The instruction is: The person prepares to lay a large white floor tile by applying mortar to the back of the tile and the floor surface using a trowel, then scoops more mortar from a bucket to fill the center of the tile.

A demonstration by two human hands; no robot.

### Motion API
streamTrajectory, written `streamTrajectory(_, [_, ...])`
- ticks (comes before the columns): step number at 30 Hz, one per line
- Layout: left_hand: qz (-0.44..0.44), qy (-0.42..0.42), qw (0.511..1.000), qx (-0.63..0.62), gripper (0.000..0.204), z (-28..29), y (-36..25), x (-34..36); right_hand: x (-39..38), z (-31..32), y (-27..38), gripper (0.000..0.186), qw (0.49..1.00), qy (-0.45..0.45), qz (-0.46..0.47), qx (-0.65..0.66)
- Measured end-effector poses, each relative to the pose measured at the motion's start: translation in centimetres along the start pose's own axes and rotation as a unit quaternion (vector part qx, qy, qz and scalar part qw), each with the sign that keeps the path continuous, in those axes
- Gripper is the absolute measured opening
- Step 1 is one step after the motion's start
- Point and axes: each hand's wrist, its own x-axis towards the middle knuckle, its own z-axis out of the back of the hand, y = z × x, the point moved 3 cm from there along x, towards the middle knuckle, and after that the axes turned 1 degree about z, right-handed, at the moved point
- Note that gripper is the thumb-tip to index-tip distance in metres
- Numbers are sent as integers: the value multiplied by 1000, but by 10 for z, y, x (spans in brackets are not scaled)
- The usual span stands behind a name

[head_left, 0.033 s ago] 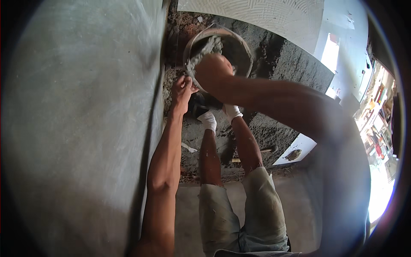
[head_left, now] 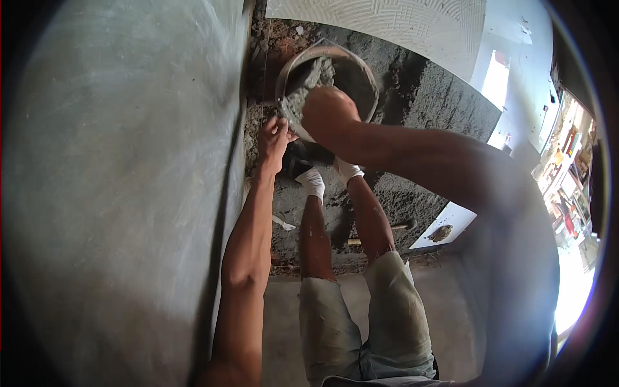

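A round bucket (head_left: 335, 51) stands on the floor ahead of my feet, with wet grey mortar (head_left: 317, 72) heaped on its left side. My left hand (head_left: 276, 137) grips the near left of the bucket's rim, fingers curled. Over the bucket's mouth, my right hand (head_left: 330, 116) is closed in a fist beside the mortar. Whatever it holds is hidden beneath the hand and inside the bucket.
A smooth grey wall (head_left: 129, 161) rises close on the left. Rough mortar (head_left: 445, 100) covers the ground, bordered by a ridged pale slab (head_left: 380, 13). A white tile piece (head_left: 445, 226) carries a mortar lump. A wooden-handled tool (head_left: 354, 242) lies behind my leg.
My right hand has shifted slightly right and down over the bucket. My left hand keeps its grip on the rim.
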Motion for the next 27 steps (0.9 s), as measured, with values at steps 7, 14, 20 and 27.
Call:
streamTrajectory(7, [-11,-28,999,19,26,-18,2,-4,-77,7,-60,33,975,-124,-44,-179])
streamTrajectory(14, [36,-36,996,-71,12,-31,1,-8,-18,-12,-95,27,993,35,-111,-21])
streamTrajectory(20, [34,-82,994,-60,16,-40,22,-7,-3,-110,-152,14,867,186,-299,352])
streamTrajectory(27, [28,-85,996,4,15,-44,26,12,-34,-155,-129,28,851,258,-160,427])
